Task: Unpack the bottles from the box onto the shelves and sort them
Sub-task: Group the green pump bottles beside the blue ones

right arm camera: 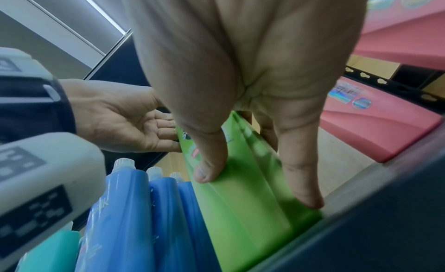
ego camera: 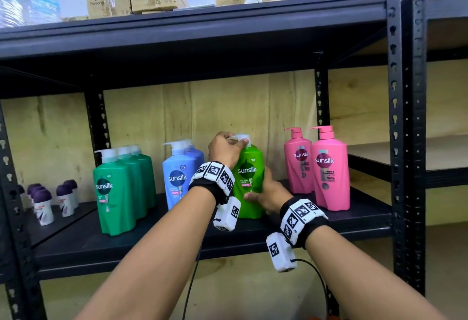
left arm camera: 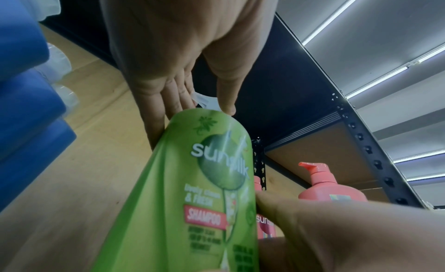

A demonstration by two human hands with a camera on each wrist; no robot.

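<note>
At centre frame my left hand (ego camera: 226, 149) gripped the pump while my right hand (ego camera: 269, 196) clasped the green bottle (ego camera: 249, 180) on the shelf (ego camera: 152, 238); a careless shove could topple the pink bottles (ego camera: 329, 170).

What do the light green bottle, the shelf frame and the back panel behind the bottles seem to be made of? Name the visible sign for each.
Light green bottle: probably glossy moulded plastic; smooth sheen, printed label.
Shelf frame: likely black painted metal; punched keyhole slots.
Back panel: seemingly plywood or similar board; pale matt surface with grain.
</note>
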